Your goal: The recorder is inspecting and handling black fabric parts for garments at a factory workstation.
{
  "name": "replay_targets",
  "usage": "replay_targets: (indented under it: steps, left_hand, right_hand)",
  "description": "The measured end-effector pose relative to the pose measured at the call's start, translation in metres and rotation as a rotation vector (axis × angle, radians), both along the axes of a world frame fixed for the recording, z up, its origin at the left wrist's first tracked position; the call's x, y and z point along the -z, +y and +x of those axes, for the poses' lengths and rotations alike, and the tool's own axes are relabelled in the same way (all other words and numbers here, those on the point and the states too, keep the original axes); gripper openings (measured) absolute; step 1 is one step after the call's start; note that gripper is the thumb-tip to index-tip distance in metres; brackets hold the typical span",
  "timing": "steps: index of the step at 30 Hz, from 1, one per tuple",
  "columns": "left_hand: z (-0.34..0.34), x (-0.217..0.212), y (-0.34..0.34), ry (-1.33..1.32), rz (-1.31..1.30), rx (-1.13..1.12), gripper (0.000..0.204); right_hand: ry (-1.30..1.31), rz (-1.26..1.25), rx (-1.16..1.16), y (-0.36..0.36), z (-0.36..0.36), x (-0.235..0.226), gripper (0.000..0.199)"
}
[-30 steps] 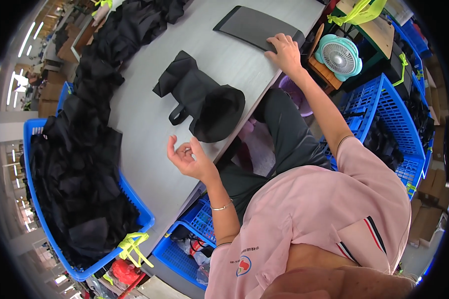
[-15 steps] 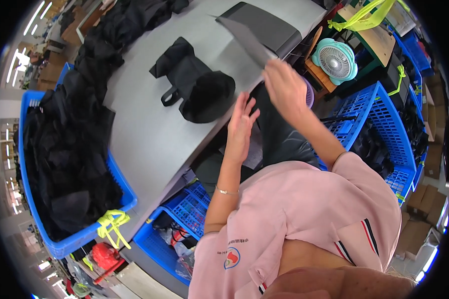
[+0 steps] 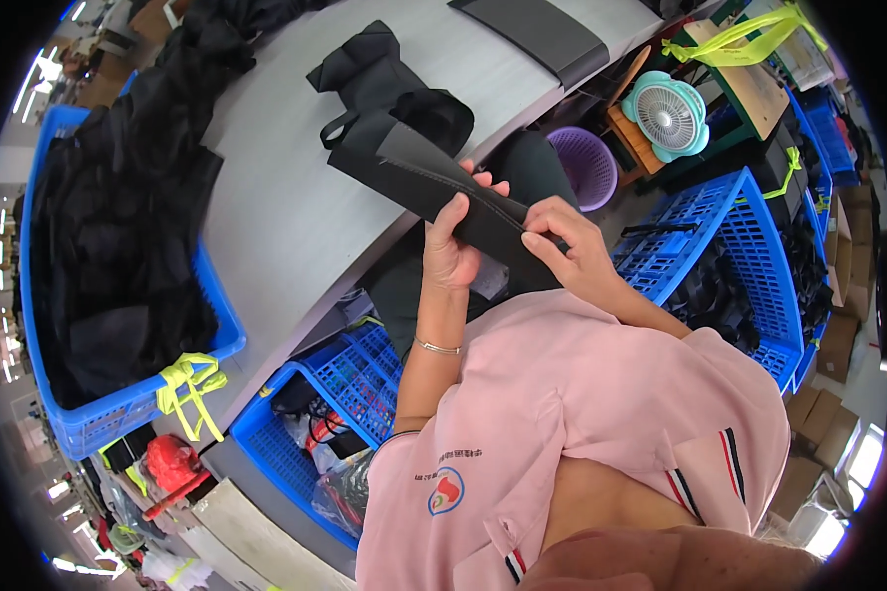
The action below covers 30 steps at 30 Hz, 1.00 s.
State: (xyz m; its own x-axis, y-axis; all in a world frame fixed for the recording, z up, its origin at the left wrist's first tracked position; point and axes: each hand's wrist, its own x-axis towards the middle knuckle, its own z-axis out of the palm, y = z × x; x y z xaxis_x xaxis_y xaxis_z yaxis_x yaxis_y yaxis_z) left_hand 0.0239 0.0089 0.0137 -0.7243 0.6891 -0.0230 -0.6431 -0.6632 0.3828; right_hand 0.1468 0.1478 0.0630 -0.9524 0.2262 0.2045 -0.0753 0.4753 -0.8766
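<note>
Currently you hold one flat black fabric panel with a stitched seam (image 3: 443,182) between both hands, lifted just off the near edge of the grey table (image 3: 296,207). Your left hand (image 3: 453,251) is curled round its lower edge, thumb on top, fingers closed on the cloth. Your right hand (image 3: 562,241) pinches the same panel at its near end, fingers nearly closed.

Progress, as judged: the panel is picked up and under inspection or alignment; nothing yet shows it joined, folded or put away.

Count:
- one black pouch-like bag with a strap (image 3: 379,84), lying on the table just beyond the held panel;
- one dark grey flat rectangular sheet (image 3: 542,34) at the far table edge;
- one large blue plastic crate heaped with black fabric (image 3: 118,414) to your left;
- one blue crate (image 3: 729,246) to your right, holding dark pieces;
- one purple round basket (image 3: 586,163);
- one small teal fan (image 3: 665,113).
</note>
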Motion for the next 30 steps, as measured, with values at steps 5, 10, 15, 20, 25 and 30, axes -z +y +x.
replay_targets:
  steps: [5, 10, 15, 20, 25, 30]
  left_hand:
    - [0.004, -0.002, -0.009, -0.118, -0.198, -0.074, 0.031]
    - [0.014, -0.018, -0.001, 0.222, -0.379, -0.04, 0.043]
    - [0.005, -0.014, -0.016, 0.782, -1.199, -0.743, 0.041]
    - [-0.056, 0.014, -0.022, 1.043, -1.425, -0.845, 0.036]
    - [-0.082, 0.015, -0.009, 1.199, -1.271, -0.824, 0.044]
    - [-0.071, -0.014, 0.003, 1.344, -1.212, -0.691, 0.036]
  right_hand:
    - [0.143, 0.292, 0.188, -0.014, -0.006, 0.009, 0.019]
    - [-0.278, -0.154, -0.068, -0.001, -0.001, 0.013, 0.041]
    - [-0.156, -0.416, -0.08, 0.037, 0.002, 0.015, 0.043]
    - [-0.322, -0.238, -0.181, 0.042, -0.021, 0.023, 0.043]
    - [-0.275, -0.046, -0.093, 0.026, -0.044, 0.012, 0.048]
    - [-0.249, 0.165, -0.035, 0.011, -0.076, 0.006, 0.048]
